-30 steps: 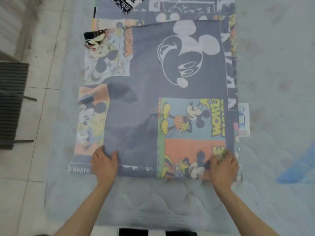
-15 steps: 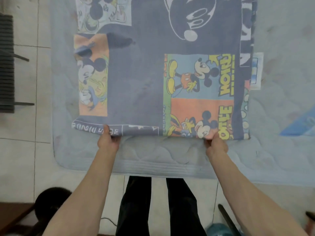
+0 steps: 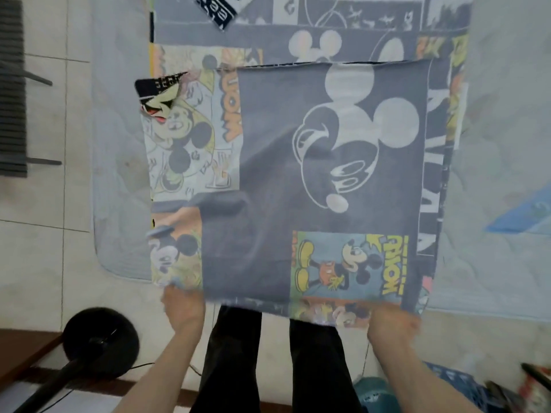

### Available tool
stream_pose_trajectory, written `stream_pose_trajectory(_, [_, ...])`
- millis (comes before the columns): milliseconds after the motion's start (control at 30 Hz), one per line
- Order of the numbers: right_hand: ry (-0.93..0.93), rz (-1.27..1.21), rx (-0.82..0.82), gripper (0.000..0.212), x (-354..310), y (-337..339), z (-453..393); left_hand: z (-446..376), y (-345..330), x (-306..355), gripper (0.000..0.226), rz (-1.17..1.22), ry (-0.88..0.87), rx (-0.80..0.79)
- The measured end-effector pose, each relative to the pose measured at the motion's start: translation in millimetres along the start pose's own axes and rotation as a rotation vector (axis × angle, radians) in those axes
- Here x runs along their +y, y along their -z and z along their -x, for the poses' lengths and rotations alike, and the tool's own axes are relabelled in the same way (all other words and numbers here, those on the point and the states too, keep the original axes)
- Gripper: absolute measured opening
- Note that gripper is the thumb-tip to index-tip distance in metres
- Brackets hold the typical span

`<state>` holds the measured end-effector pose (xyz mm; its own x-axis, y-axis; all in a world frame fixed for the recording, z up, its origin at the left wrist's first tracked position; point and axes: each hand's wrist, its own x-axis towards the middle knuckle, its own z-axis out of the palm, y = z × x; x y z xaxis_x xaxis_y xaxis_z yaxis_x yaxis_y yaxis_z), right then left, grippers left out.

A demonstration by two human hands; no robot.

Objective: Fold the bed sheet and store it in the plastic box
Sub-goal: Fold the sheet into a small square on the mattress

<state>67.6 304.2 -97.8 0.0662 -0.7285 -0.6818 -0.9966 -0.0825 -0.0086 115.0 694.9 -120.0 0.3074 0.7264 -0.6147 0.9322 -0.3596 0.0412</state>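
The bed sheet (image 3: 268,180) is grey-blue with cartoon mouse prints and lies partly folded over a pale mattress (image 3: 501,144) on the floor. Its near edge is lifted off the mattress and hangs over my legs. My left hand (image 3: 182,305) pinches the near left corner. My right hand (image 3: 393,321) grips the near right corner. The sheet's far part stretches out of frame at the top. No plastic box is in view.
A black round fan base (image 3: 101,338) with its pole stands on the tiled floor at lower left. A dark slatted object (image 3: 12,93) sits at the left edge. A blue flat item (image 3: 524,216) lies on the mattress at right. Clutter (image 3: 507,391) fills the lower right corner.
Both hands went from pressing the near edge flat to gripping it and pulling it back past the mattress edge, lifting it. The view moved back, showing my legs.
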Motion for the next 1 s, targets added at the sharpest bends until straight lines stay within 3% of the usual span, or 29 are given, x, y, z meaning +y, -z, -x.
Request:
stream_pose_trajectory(67, [0.2, -0.058, 0.173, 0.024, -67, 5, -21, -18, 4, 64, 0.031, -0.05, -0.357, -0.014])
stream_pose_trajectory(167, [0.675, 0.156, 0.05, 0.037, -167, 15, -52, -46, 9, 181, 0.039, -0.164, -0.765, -0.051])
stream_pose_trajectory(233, [0.935, 0.303, 0.034, 0.037, -229, 18, -68, -64, 13, 249, 0.044, -0.23, -0.907, -0.052])
stream_pose_trajectory(300, [1.095, 0.43, 0.072, 0.04, -289, 18, -74, -78, 18, 303, 0.053, -0.282, -0.974, -0.035])
stream_pose_trajectory(467, [1.264, 0.531, 0.119, 0.051, -420, 4, -81, -122, 31, 384, 0.09, -0.487, -0.92, 0.048])
stream_pose_trajectory(600, [1.223, 0.559, 0.118, 0.052, -488, -29, -77, -164, 44, 422, 0.102, -0.715, -0.838, 0.043])
stream_pose_trajectory(733, [1.162, 0.471, 0.071, 0.047, -529, -70, -50, -191, 56, 441, 0.043, -0.846, -0.991, 0.094])
stream_pose_trajectory(867, [0.904, 0.021, -0.072, 0.037, -588, -101, -7, -215, 75, 469, 0.023, -0.75, -1.163, 0.079])
stream_pose_trajectory(1000, [0.412, -0.592, -0.504, 0.016, -663, -135, 39, -251, 81, 500, 0.02, -0.444, -1.341, 0.129])
